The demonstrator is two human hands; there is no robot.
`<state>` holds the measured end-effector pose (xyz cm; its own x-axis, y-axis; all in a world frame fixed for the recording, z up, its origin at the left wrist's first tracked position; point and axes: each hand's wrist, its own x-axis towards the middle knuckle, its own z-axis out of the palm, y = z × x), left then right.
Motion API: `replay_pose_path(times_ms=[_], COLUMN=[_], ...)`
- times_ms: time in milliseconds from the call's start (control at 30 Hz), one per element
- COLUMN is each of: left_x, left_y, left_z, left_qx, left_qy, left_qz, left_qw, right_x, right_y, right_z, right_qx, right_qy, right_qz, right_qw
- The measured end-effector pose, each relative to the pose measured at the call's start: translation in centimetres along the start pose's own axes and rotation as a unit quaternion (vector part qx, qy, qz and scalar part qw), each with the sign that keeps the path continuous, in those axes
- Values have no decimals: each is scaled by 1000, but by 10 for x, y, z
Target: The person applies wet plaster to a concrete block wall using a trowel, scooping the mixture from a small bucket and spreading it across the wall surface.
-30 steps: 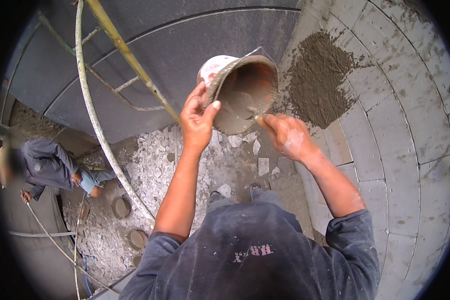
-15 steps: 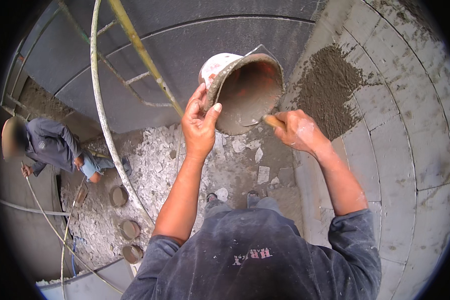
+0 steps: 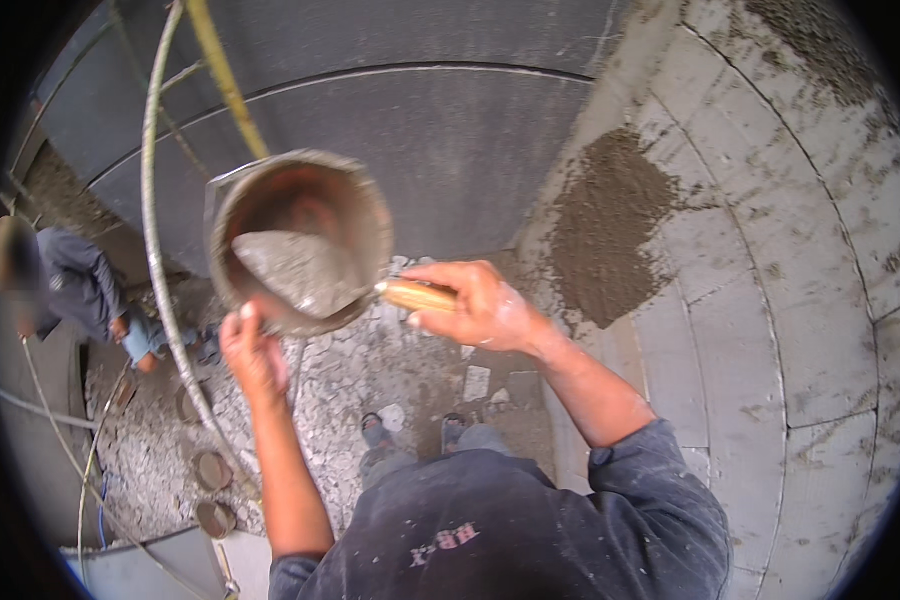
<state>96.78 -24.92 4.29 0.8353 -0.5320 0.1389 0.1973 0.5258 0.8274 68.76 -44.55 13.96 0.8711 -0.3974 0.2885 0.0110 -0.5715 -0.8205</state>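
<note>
My left hand (image 3: 255, 352) grips the near rim of a mortar-crusted bucket (image 3: 377, 215), which is tilted with its mouth toward me. In my right hand (image 3: 485, 308) is a trowel (image 3: 410, 293), held by its wooden handle. A heap of grey mortar (image 3: 305, 272) covers the trowel's blade, which lies across the bucket's mouth. The inside of the bucket is partly hidden behind that heap. On the grey block wall (image 3: 720, 320) to the right is a rough patch of wet mortar (image 3: 610, 225).
A pale curved pole (image 3: 150, 190) and a yellow pole (image 3: 220, 75) stand at the left. Beyond them a co-worker (image 3: 75, 280) bends over. Round mortar-filled containers (image 3: 213, 470) sit at lower left among broken rubble (image 3: 160, 450). A dark wall (image 3: 440, 150) rises ahead.
The bucket has moved left and lower, its mouth turned more toward me. My right hand has come left with the trowel, whose blade is now up out of the bucket's mortar, heaped with it.
</note>
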Motion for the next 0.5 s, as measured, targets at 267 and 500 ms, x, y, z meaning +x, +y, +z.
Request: replay_pose_path(times_ms=[267, 500], left_x=[-80, -120], left_y=[30, -15], left_z=[-57, -78], left_qx=[93, 116], left_qy=[117, 191], left_qz=[-19, -92], left_qw=[989, 970], right_x=[-39, -158], right_y=[67, 41], right_z=[-108, -345], right_qx=[248, -8], right_qy=[56, 493], right_qz=[242, 177], right_qw=[936, 852])
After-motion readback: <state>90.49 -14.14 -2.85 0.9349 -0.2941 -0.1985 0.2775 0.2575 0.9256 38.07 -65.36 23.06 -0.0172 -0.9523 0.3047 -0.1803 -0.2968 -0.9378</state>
